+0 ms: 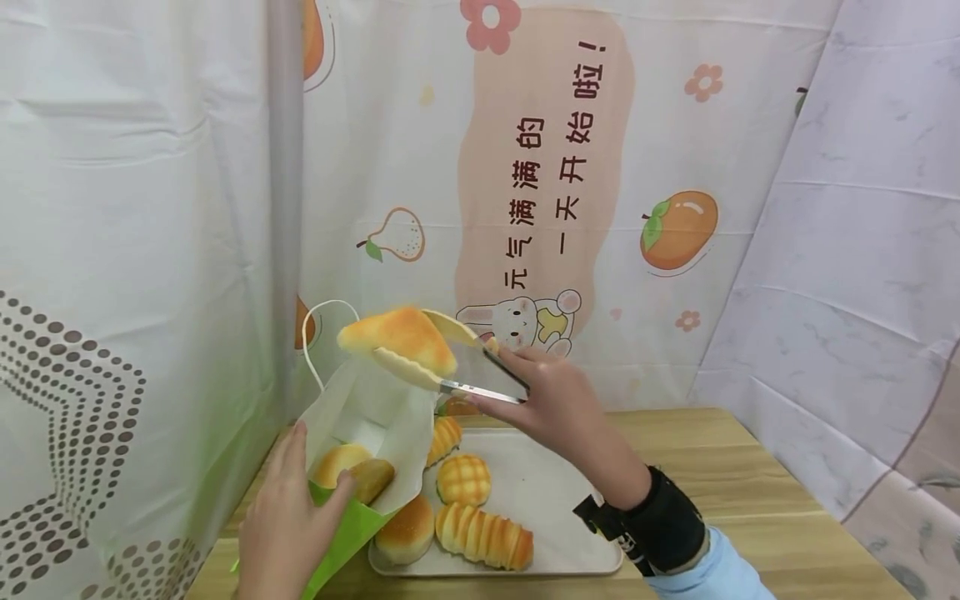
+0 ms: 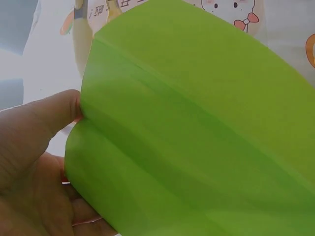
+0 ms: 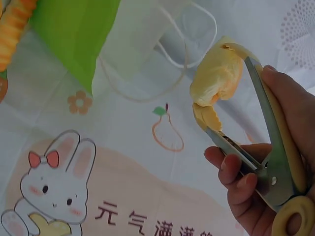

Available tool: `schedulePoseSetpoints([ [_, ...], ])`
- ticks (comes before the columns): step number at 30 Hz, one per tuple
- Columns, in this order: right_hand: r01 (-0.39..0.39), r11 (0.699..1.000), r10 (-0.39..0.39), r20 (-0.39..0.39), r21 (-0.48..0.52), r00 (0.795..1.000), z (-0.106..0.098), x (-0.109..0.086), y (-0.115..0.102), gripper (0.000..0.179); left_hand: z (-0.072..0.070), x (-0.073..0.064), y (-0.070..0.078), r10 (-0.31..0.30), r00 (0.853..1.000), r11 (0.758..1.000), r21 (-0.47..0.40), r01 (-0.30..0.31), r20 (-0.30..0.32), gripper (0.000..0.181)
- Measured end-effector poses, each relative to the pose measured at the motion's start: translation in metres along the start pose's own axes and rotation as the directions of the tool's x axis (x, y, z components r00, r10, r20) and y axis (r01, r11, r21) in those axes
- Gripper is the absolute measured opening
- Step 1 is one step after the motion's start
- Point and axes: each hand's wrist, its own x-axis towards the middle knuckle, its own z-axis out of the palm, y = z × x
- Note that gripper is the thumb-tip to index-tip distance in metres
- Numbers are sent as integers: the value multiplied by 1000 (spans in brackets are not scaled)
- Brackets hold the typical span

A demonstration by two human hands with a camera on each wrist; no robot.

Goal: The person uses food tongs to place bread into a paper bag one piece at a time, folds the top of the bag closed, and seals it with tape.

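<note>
My left hand (image 1: 281,525) grips the side edge of a green paper gift bag (image 1: 348,533), whose white inside faces up. In the left wrist view the thumb and fingers pinch the bag's rim (image 2: 88,115). Inside the bag lie a round bun (image 1: 341,463) and a browner bread piece (image 1: 373,481). My right hand (image 1: 562,396) holds food tongs (image 1: 480,392) with cream-coloured scalloped tips. Between those tips a triangular golden bread (image 1: 401,333) is clamped, above the bag's mouth. The right wrist view shows fingers wrapped round the tongs (image 3: 273,147) and the bread's pale side (image 3: 216,78).
A pale tray (image 1: 558,500) on the wooden table (image 1: 765,508) carries a round bun (image 1: 405,531), a grid-topped bun (image 1: 463,480), a ridged roll (image 1: 483,537) and another ridged bread (image 1: 446,439). The bag's white cord handle (image 1: 306,333) loops up behind. Printed curtains (image 1: 675,333) enclose the table.
</note>
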Motion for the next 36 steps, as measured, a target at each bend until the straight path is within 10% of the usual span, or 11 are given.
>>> schedulePoseSetpoints([
  [17, -8, 995, 7, 10, 102, 1000, 39, -14, -35, 67, 1, 1, 0, 7, 1000, 1000, -2, -7, 9, 80],
  [36, -124, 982, 96, 189, 141, 977, 48, -35, -35, 69, -1, 0, 1, -40, 998, 999, -20, 40, -41, 81],
])
